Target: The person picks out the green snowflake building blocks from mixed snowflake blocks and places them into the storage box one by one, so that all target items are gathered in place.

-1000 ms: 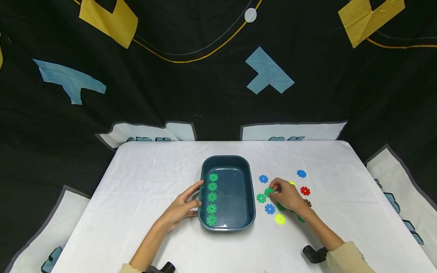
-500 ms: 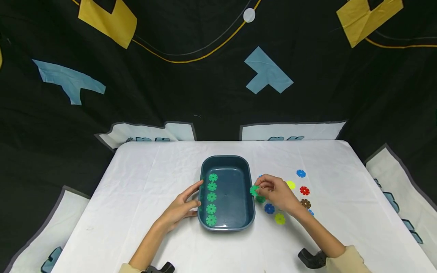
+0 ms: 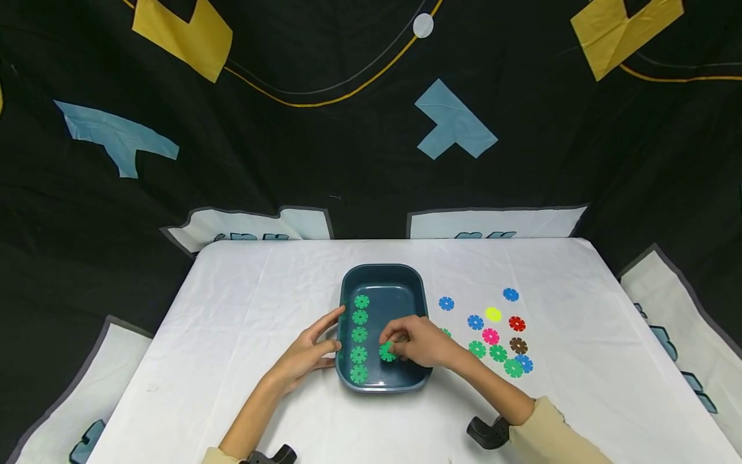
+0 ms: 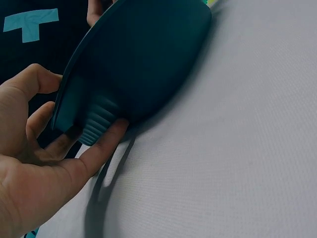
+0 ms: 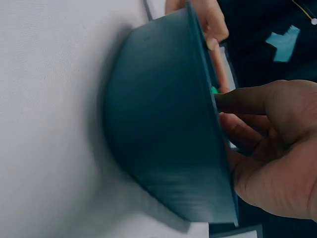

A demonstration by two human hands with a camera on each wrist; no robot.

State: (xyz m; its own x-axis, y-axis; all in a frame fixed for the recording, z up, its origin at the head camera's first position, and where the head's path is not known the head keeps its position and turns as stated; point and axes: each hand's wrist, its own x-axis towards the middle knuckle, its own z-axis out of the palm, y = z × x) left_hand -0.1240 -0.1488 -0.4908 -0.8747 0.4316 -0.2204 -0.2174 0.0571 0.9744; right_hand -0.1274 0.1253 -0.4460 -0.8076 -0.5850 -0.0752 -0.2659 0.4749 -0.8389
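A dark blue-green plastic tub rests on the white table, with several green notched discs lined up inside along its left wall. My left hand grips the tub's left side, fingers at the rim and under the ribbed handle in the left wrist view. Reaching over the right rim, my right hand pinches another green notched disc above the tub's middle. From the right wrist, the tub wall hides most of the inside. Whether the pinched disc touches the floor cannot be told.
Right of the tub lie loose notched discs: several blue, several green, a yellow one, a red one, a pink one and a brown one. My right forearm covers part of that area. Black cloth hangs behind.
My right hand has moved left from the loose discs to inside the tub, carrying the green disc. The pink disc and several others are uncovered. My left hand stays put.
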